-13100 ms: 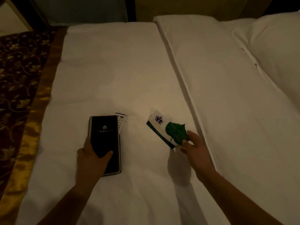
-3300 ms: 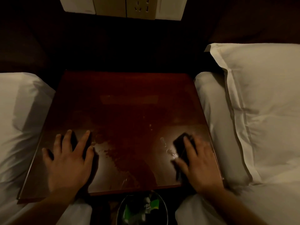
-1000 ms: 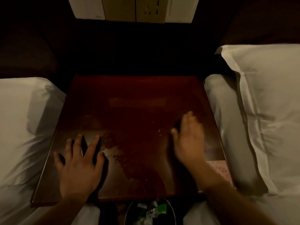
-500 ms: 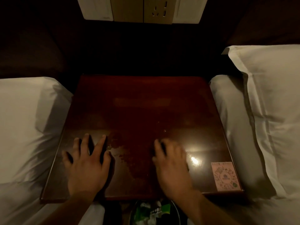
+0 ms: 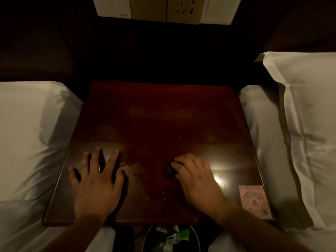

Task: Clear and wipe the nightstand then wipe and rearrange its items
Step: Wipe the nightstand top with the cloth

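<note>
Wood fills the middle of what we see: a dark, glossy bench [image 5: 163,110] set between two beds, with a left pillow [image 5: 31,124] against its left edge and a right pillow [image 5: 305,110] off its right edge. On the near left part of the bench we find the left hand [image 5: 96,182], laid flat, palm down, fingers straight and spread wide, holding nothing that we can make out. Near the middle of the bench's front half lies the right hand [image 5: 196,180], blurred. Its fingers are bent over a dark cloth [image 5: 169,170] and hold it against the wood, so only a small wad shows beyond the fingertips. Between the two hands the bench carries a patchy wet smear [image 5: 140,171]. A pink sticker [image 5: 253,200] lies flat on the bench's near right corner; we cannot read its print. Below the bench's near edge a round bin [image 5: 145,241] shows white and green scraps. Above the bench's far edge, on the wall, hangs a pale socket panel [image 5: 181,10].
</note>
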